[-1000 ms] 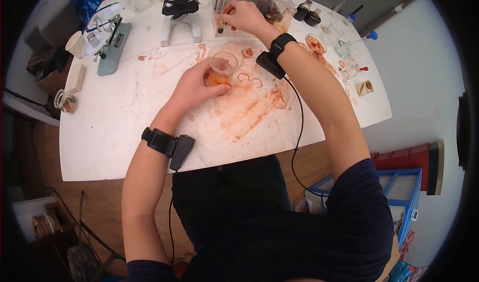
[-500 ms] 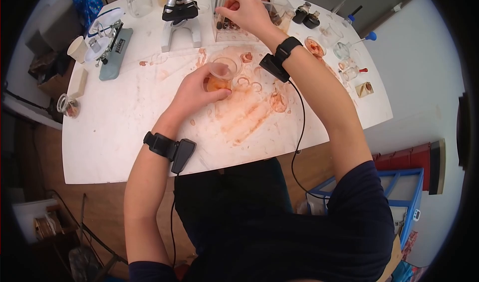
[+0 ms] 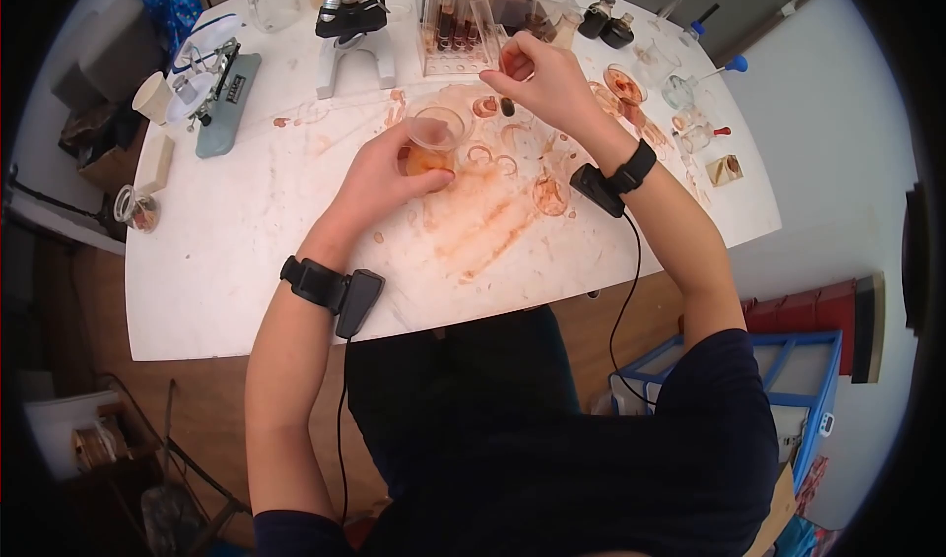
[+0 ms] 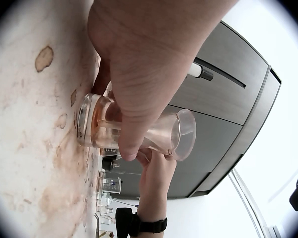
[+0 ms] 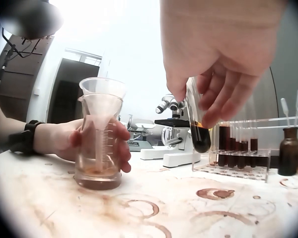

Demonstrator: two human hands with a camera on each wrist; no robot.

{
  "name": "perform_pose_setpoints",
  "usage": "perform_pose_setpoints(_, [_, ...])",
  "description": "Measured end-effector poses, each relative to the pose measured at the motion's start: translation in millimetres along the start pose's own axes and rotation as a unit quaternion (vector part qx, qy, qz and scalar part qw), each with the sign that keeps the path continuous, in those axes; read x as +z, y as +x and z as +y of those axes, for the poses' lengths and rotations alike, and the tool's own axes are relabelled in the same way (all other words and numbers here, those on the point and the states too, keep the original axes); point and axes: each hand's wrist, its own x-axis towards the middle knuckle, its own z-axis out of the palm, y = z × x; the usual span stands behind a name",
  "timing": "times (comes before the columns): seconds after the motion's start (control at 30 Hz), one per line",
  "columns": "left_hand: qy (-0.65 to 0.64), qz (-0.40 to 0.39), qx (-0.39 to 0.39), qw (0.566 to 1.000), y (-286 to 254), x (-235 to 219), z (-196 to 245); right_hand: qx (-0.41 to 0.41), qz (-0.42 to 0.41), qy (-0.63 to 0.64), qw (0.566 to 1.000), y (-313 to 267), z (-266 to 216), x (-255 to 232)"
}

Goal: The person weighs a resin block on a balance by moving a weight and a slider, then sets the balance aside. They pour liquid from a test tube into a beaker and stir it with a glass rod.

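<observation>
My left hand (image 3: 379, 178) grips a graduated glass measuring cup (image 5: 97, 171) standing on the table. A clear plastic funnel (image 5: 103, 94) sits in its mouth, stem down inside, and a little orange-brown liquid lies at the bottom. My right hand (image 3: 542, 79) pinches a glass test tube (image 5: 200, 139) near its upper part, the tube slightly tilted and raised above the tabletop. Dark liquid fills its rounded lower end. Behind it, in the right wrist view, a clear rack (image 5: 238, 172) holds several test tubes (image 5: 232, 146) with dark red-brown liquid.
A microscope (image 3: 355, 40) and a balance (image 3: 230, 104) stand at the back and left. Dark bottles (image 3: 618, 33), a stained dish (image 3: 623, 86) and glassware line the right side. Brown-red stains (image 3: 493, 227) mark the white table (image 3: 227, 271).
My right hand has moved from the rack toward the right and nearer to me, bringing a test tube out with it. My left hand stays on the measuring cup.
</observation>
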Motion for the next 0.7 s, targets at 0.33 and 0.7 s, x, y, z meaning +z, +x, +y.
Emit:
perform_pose_setpoints(0.33, [-0.009, -0.003, -0.017, 1.0, -1, 0, 3, -0.013, -0.039, 0.031, 0.999, -54, -19, -29])
perform_pose_setpoints(0.7, [0.0, -0.004, 0.008, 1.0, 1, 0, -5, -0.166, -0.034, -0.087, 0.982, -69, -23, -51])
